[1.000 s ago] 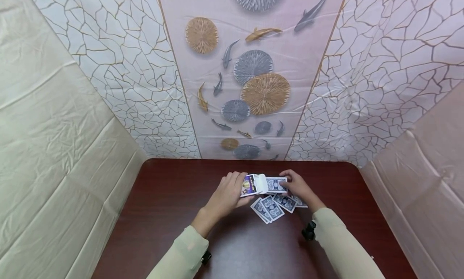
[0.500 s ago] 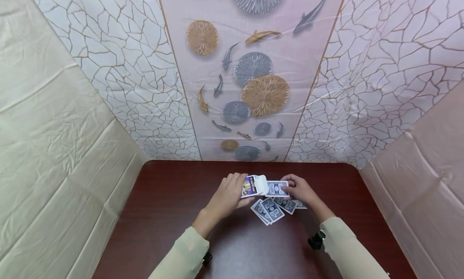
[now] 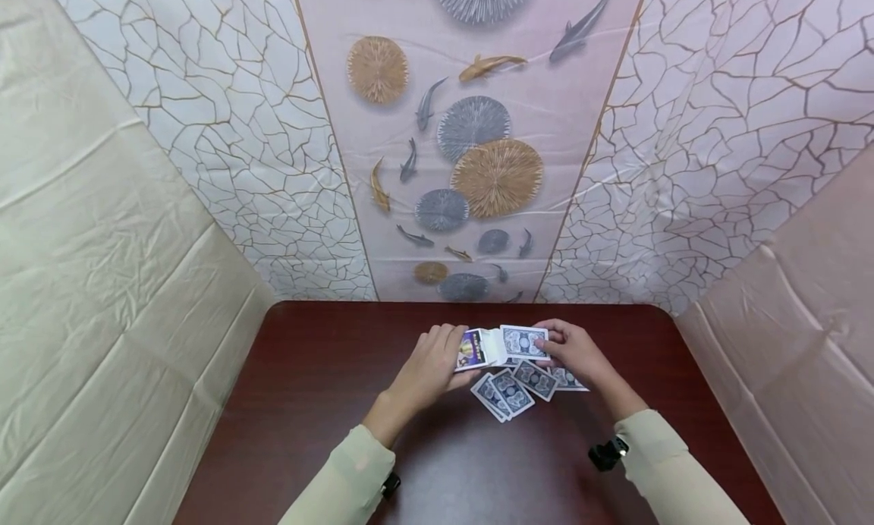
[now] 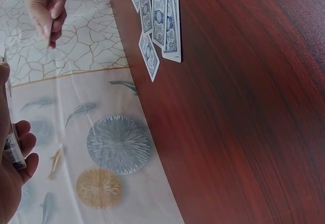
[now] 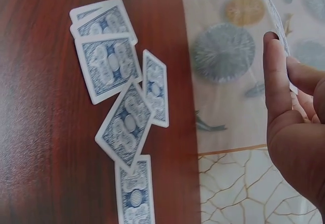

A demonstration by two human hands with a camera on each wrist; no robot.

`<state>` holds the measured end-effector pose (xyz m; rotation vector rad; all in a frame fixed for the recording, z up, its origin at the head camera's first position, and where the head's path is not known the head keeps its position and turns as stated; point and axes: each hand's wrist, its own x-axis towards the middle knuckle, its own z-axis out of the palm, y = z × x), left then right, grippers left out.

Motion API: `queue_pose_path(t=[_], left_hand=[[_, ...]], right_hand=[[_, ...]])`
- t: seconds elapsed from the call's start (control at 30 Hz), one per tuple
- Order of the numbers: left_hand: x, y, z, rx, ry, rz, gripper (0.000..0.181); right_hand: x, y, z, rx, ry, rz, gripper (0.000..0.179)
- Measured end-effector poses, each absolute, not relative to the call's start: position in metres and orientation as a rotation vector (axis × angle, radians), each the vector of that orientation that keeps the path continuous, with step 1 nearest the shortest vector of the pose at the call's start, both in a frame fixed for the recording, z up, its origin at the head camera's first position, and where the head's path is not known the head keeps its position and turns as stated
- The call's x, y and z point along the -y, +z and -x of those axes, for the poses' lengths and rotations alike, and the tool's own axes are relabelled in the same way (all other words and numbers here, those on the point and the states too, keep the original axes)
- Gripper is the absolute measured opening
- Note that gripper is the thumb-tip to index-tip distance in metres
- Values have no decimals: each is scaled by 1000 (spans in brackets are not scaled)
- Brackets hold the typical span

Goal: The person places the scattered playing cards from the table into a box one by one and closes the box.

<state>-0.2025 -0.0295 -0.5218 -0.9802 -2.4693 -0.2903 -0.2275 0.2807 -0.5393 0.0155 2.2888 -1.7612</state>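
My left hand (image 3: 425,364) grips a small card box (image 3: 470,349) with a purple and yellow printed face. Its white flap (image 3: 493,346) stands open toward the right. Between thumb and fingers, my right hand (image 3: 576,352) pinches a blue-and-white playing card (image 3: 523,342), back side up, right at the box's open end. Seen edge-on in the right wrist view, that card (image 5: 279,18) is held above table height. Several face-down playing cards (image 3: 512,392) lie spread and overlapping on the table below both hands. In the left wrist view, the box shows only partly behind my fingers.
A dark red-brown wooden table (image 3: 328,403) carries the cards. Behind its far edge hangs a patterned cloth (image 3: 498,177) with fish and round leaves. Cream padded fabric walls (image 3: 102,297) rise at left and right. Each wrist wears a small black camera (image 3: 608,454).
My right hand has moved slightly right and up with its card, uncovering more of the rightmost card on the table. My left hand keeps the box in nearly the same place.
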Motion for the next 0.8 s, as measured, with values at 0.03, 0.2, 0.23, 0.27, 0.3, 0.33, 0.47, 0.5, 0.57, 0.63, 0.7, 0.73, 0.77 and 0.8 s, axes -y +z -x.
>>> queue_pose_path(t=[0.03, 0.2, 0.23, 0.27, 0.3, 0.33, 0.47, 0.5, 0.57, 0.63, 0.7, 0.73, 0.77, 0.8], left_hand=[[29, -522, 203, 2469, -285, 980, 76], [28, -521, 202, 2472, -276, 985, 76], [28, -521, 202, 2472, -271, 985, 76], [28, -521, 202, 2473, -269, 986, 76], [28, -521, 202, 2475, -270, 988, 76], [28, -521, 203, 2476, -273, 990, 76], [29, -523, 204, 2478, -287, 992, 77], [29, -523, 204, 2475, -284, 990, 77], [29, -523, 205, 2464, -281, 986, 76], [29, -523, 205, 2455, -266, 980, 76], [29, -524, 206, 2455, -251, 978, 76], [29, -524, 206, 2458, -249, 978, 76], [29, -524, 206, 2464, -240, 977, 76], [29, -524, 206, 2471, -233, 976, 76]], right_hand=[[-280, -537, 227, -2291, -1767, -6, 36], [-278, -526, 224, -2304, -1790, 1, 35], [-278, -524, 224, -2301, -1794, 12, 36], [-279, -523, 223, -2301, -1798, 11, 36], [-280, -521, 223, -2298, -1804, 14, 37], [-281, -520, 223, -2296, -1810, 9, 36], [-285, -512, 220, -2333, -1782, 14, 38], [-286, -510, 220, -2340, -1776, 11, 38], [-286, -505, 218, -2340, -1778, 8, 38], [-285, -500, 216, -2333, -1796, 5, 39], [-283, -496, 213, -2319, -1826, 8, 39], [-283, -494, 212, -2314, -1839, 14, 39], [-281, -492, 211, -2314, -1847, 21, 39], [-280, -490, 210, -2315, -1852, 33, 40]])
